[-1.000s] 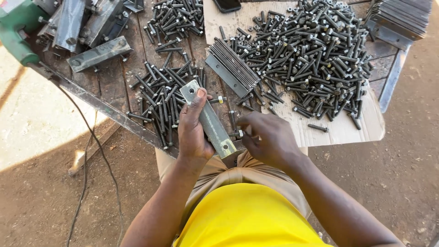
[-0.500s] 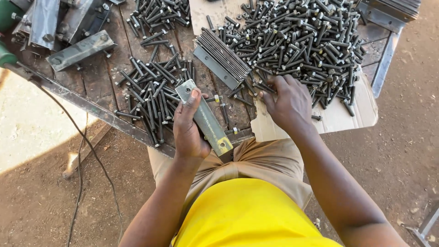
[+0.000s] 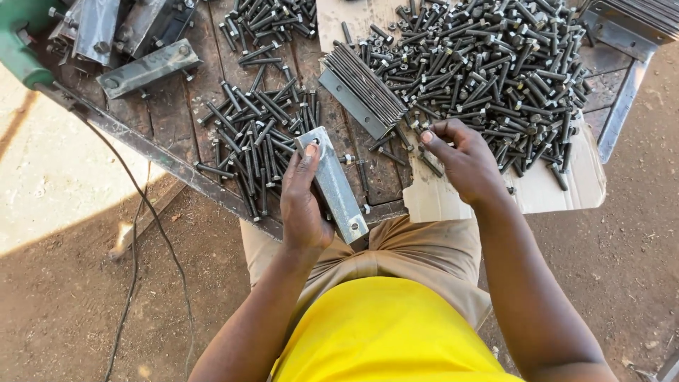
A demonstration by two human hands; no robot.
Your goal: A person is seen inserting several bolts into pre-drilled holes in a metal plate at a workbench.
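We take the flat steel bracket (image 3: 332, 185) as our reference point. It is a galvanised strip with a hole near each end, held tilted over the near edge of the wooden workbench (image 3: 177, 120). The left hand (image 3: 303, 205) grips it from the left side, fingers wrapped behind and thumb pressed on its upper face. Both holes appear empty; we see no bolt seated in either.

To the right of the bracket, the right hand (image 3: 463, 159) is at the near edge of the large bolt pile (image 3: 488, 64), which lies on a sheet of cardboard (image 3: 552, 191). Its fingers are curled and pinched together at the tips; we cannot tell for certain whether a bolt is already between them.

Just above and to the right of the bracket stands a stack of flat plates (image 3: 364, 92), set on edge. To the left of the bracket lies a smaller heap of bolts (image 3: 247, 141). Far to the upper left are several assembled metal pieces (image 3: 148, 67), some with bolts showing.

We judge the work on this bracket to be at an early stage: the bracket is in hand, fitting remains. The stack and the large pile suggest many pieces remain.
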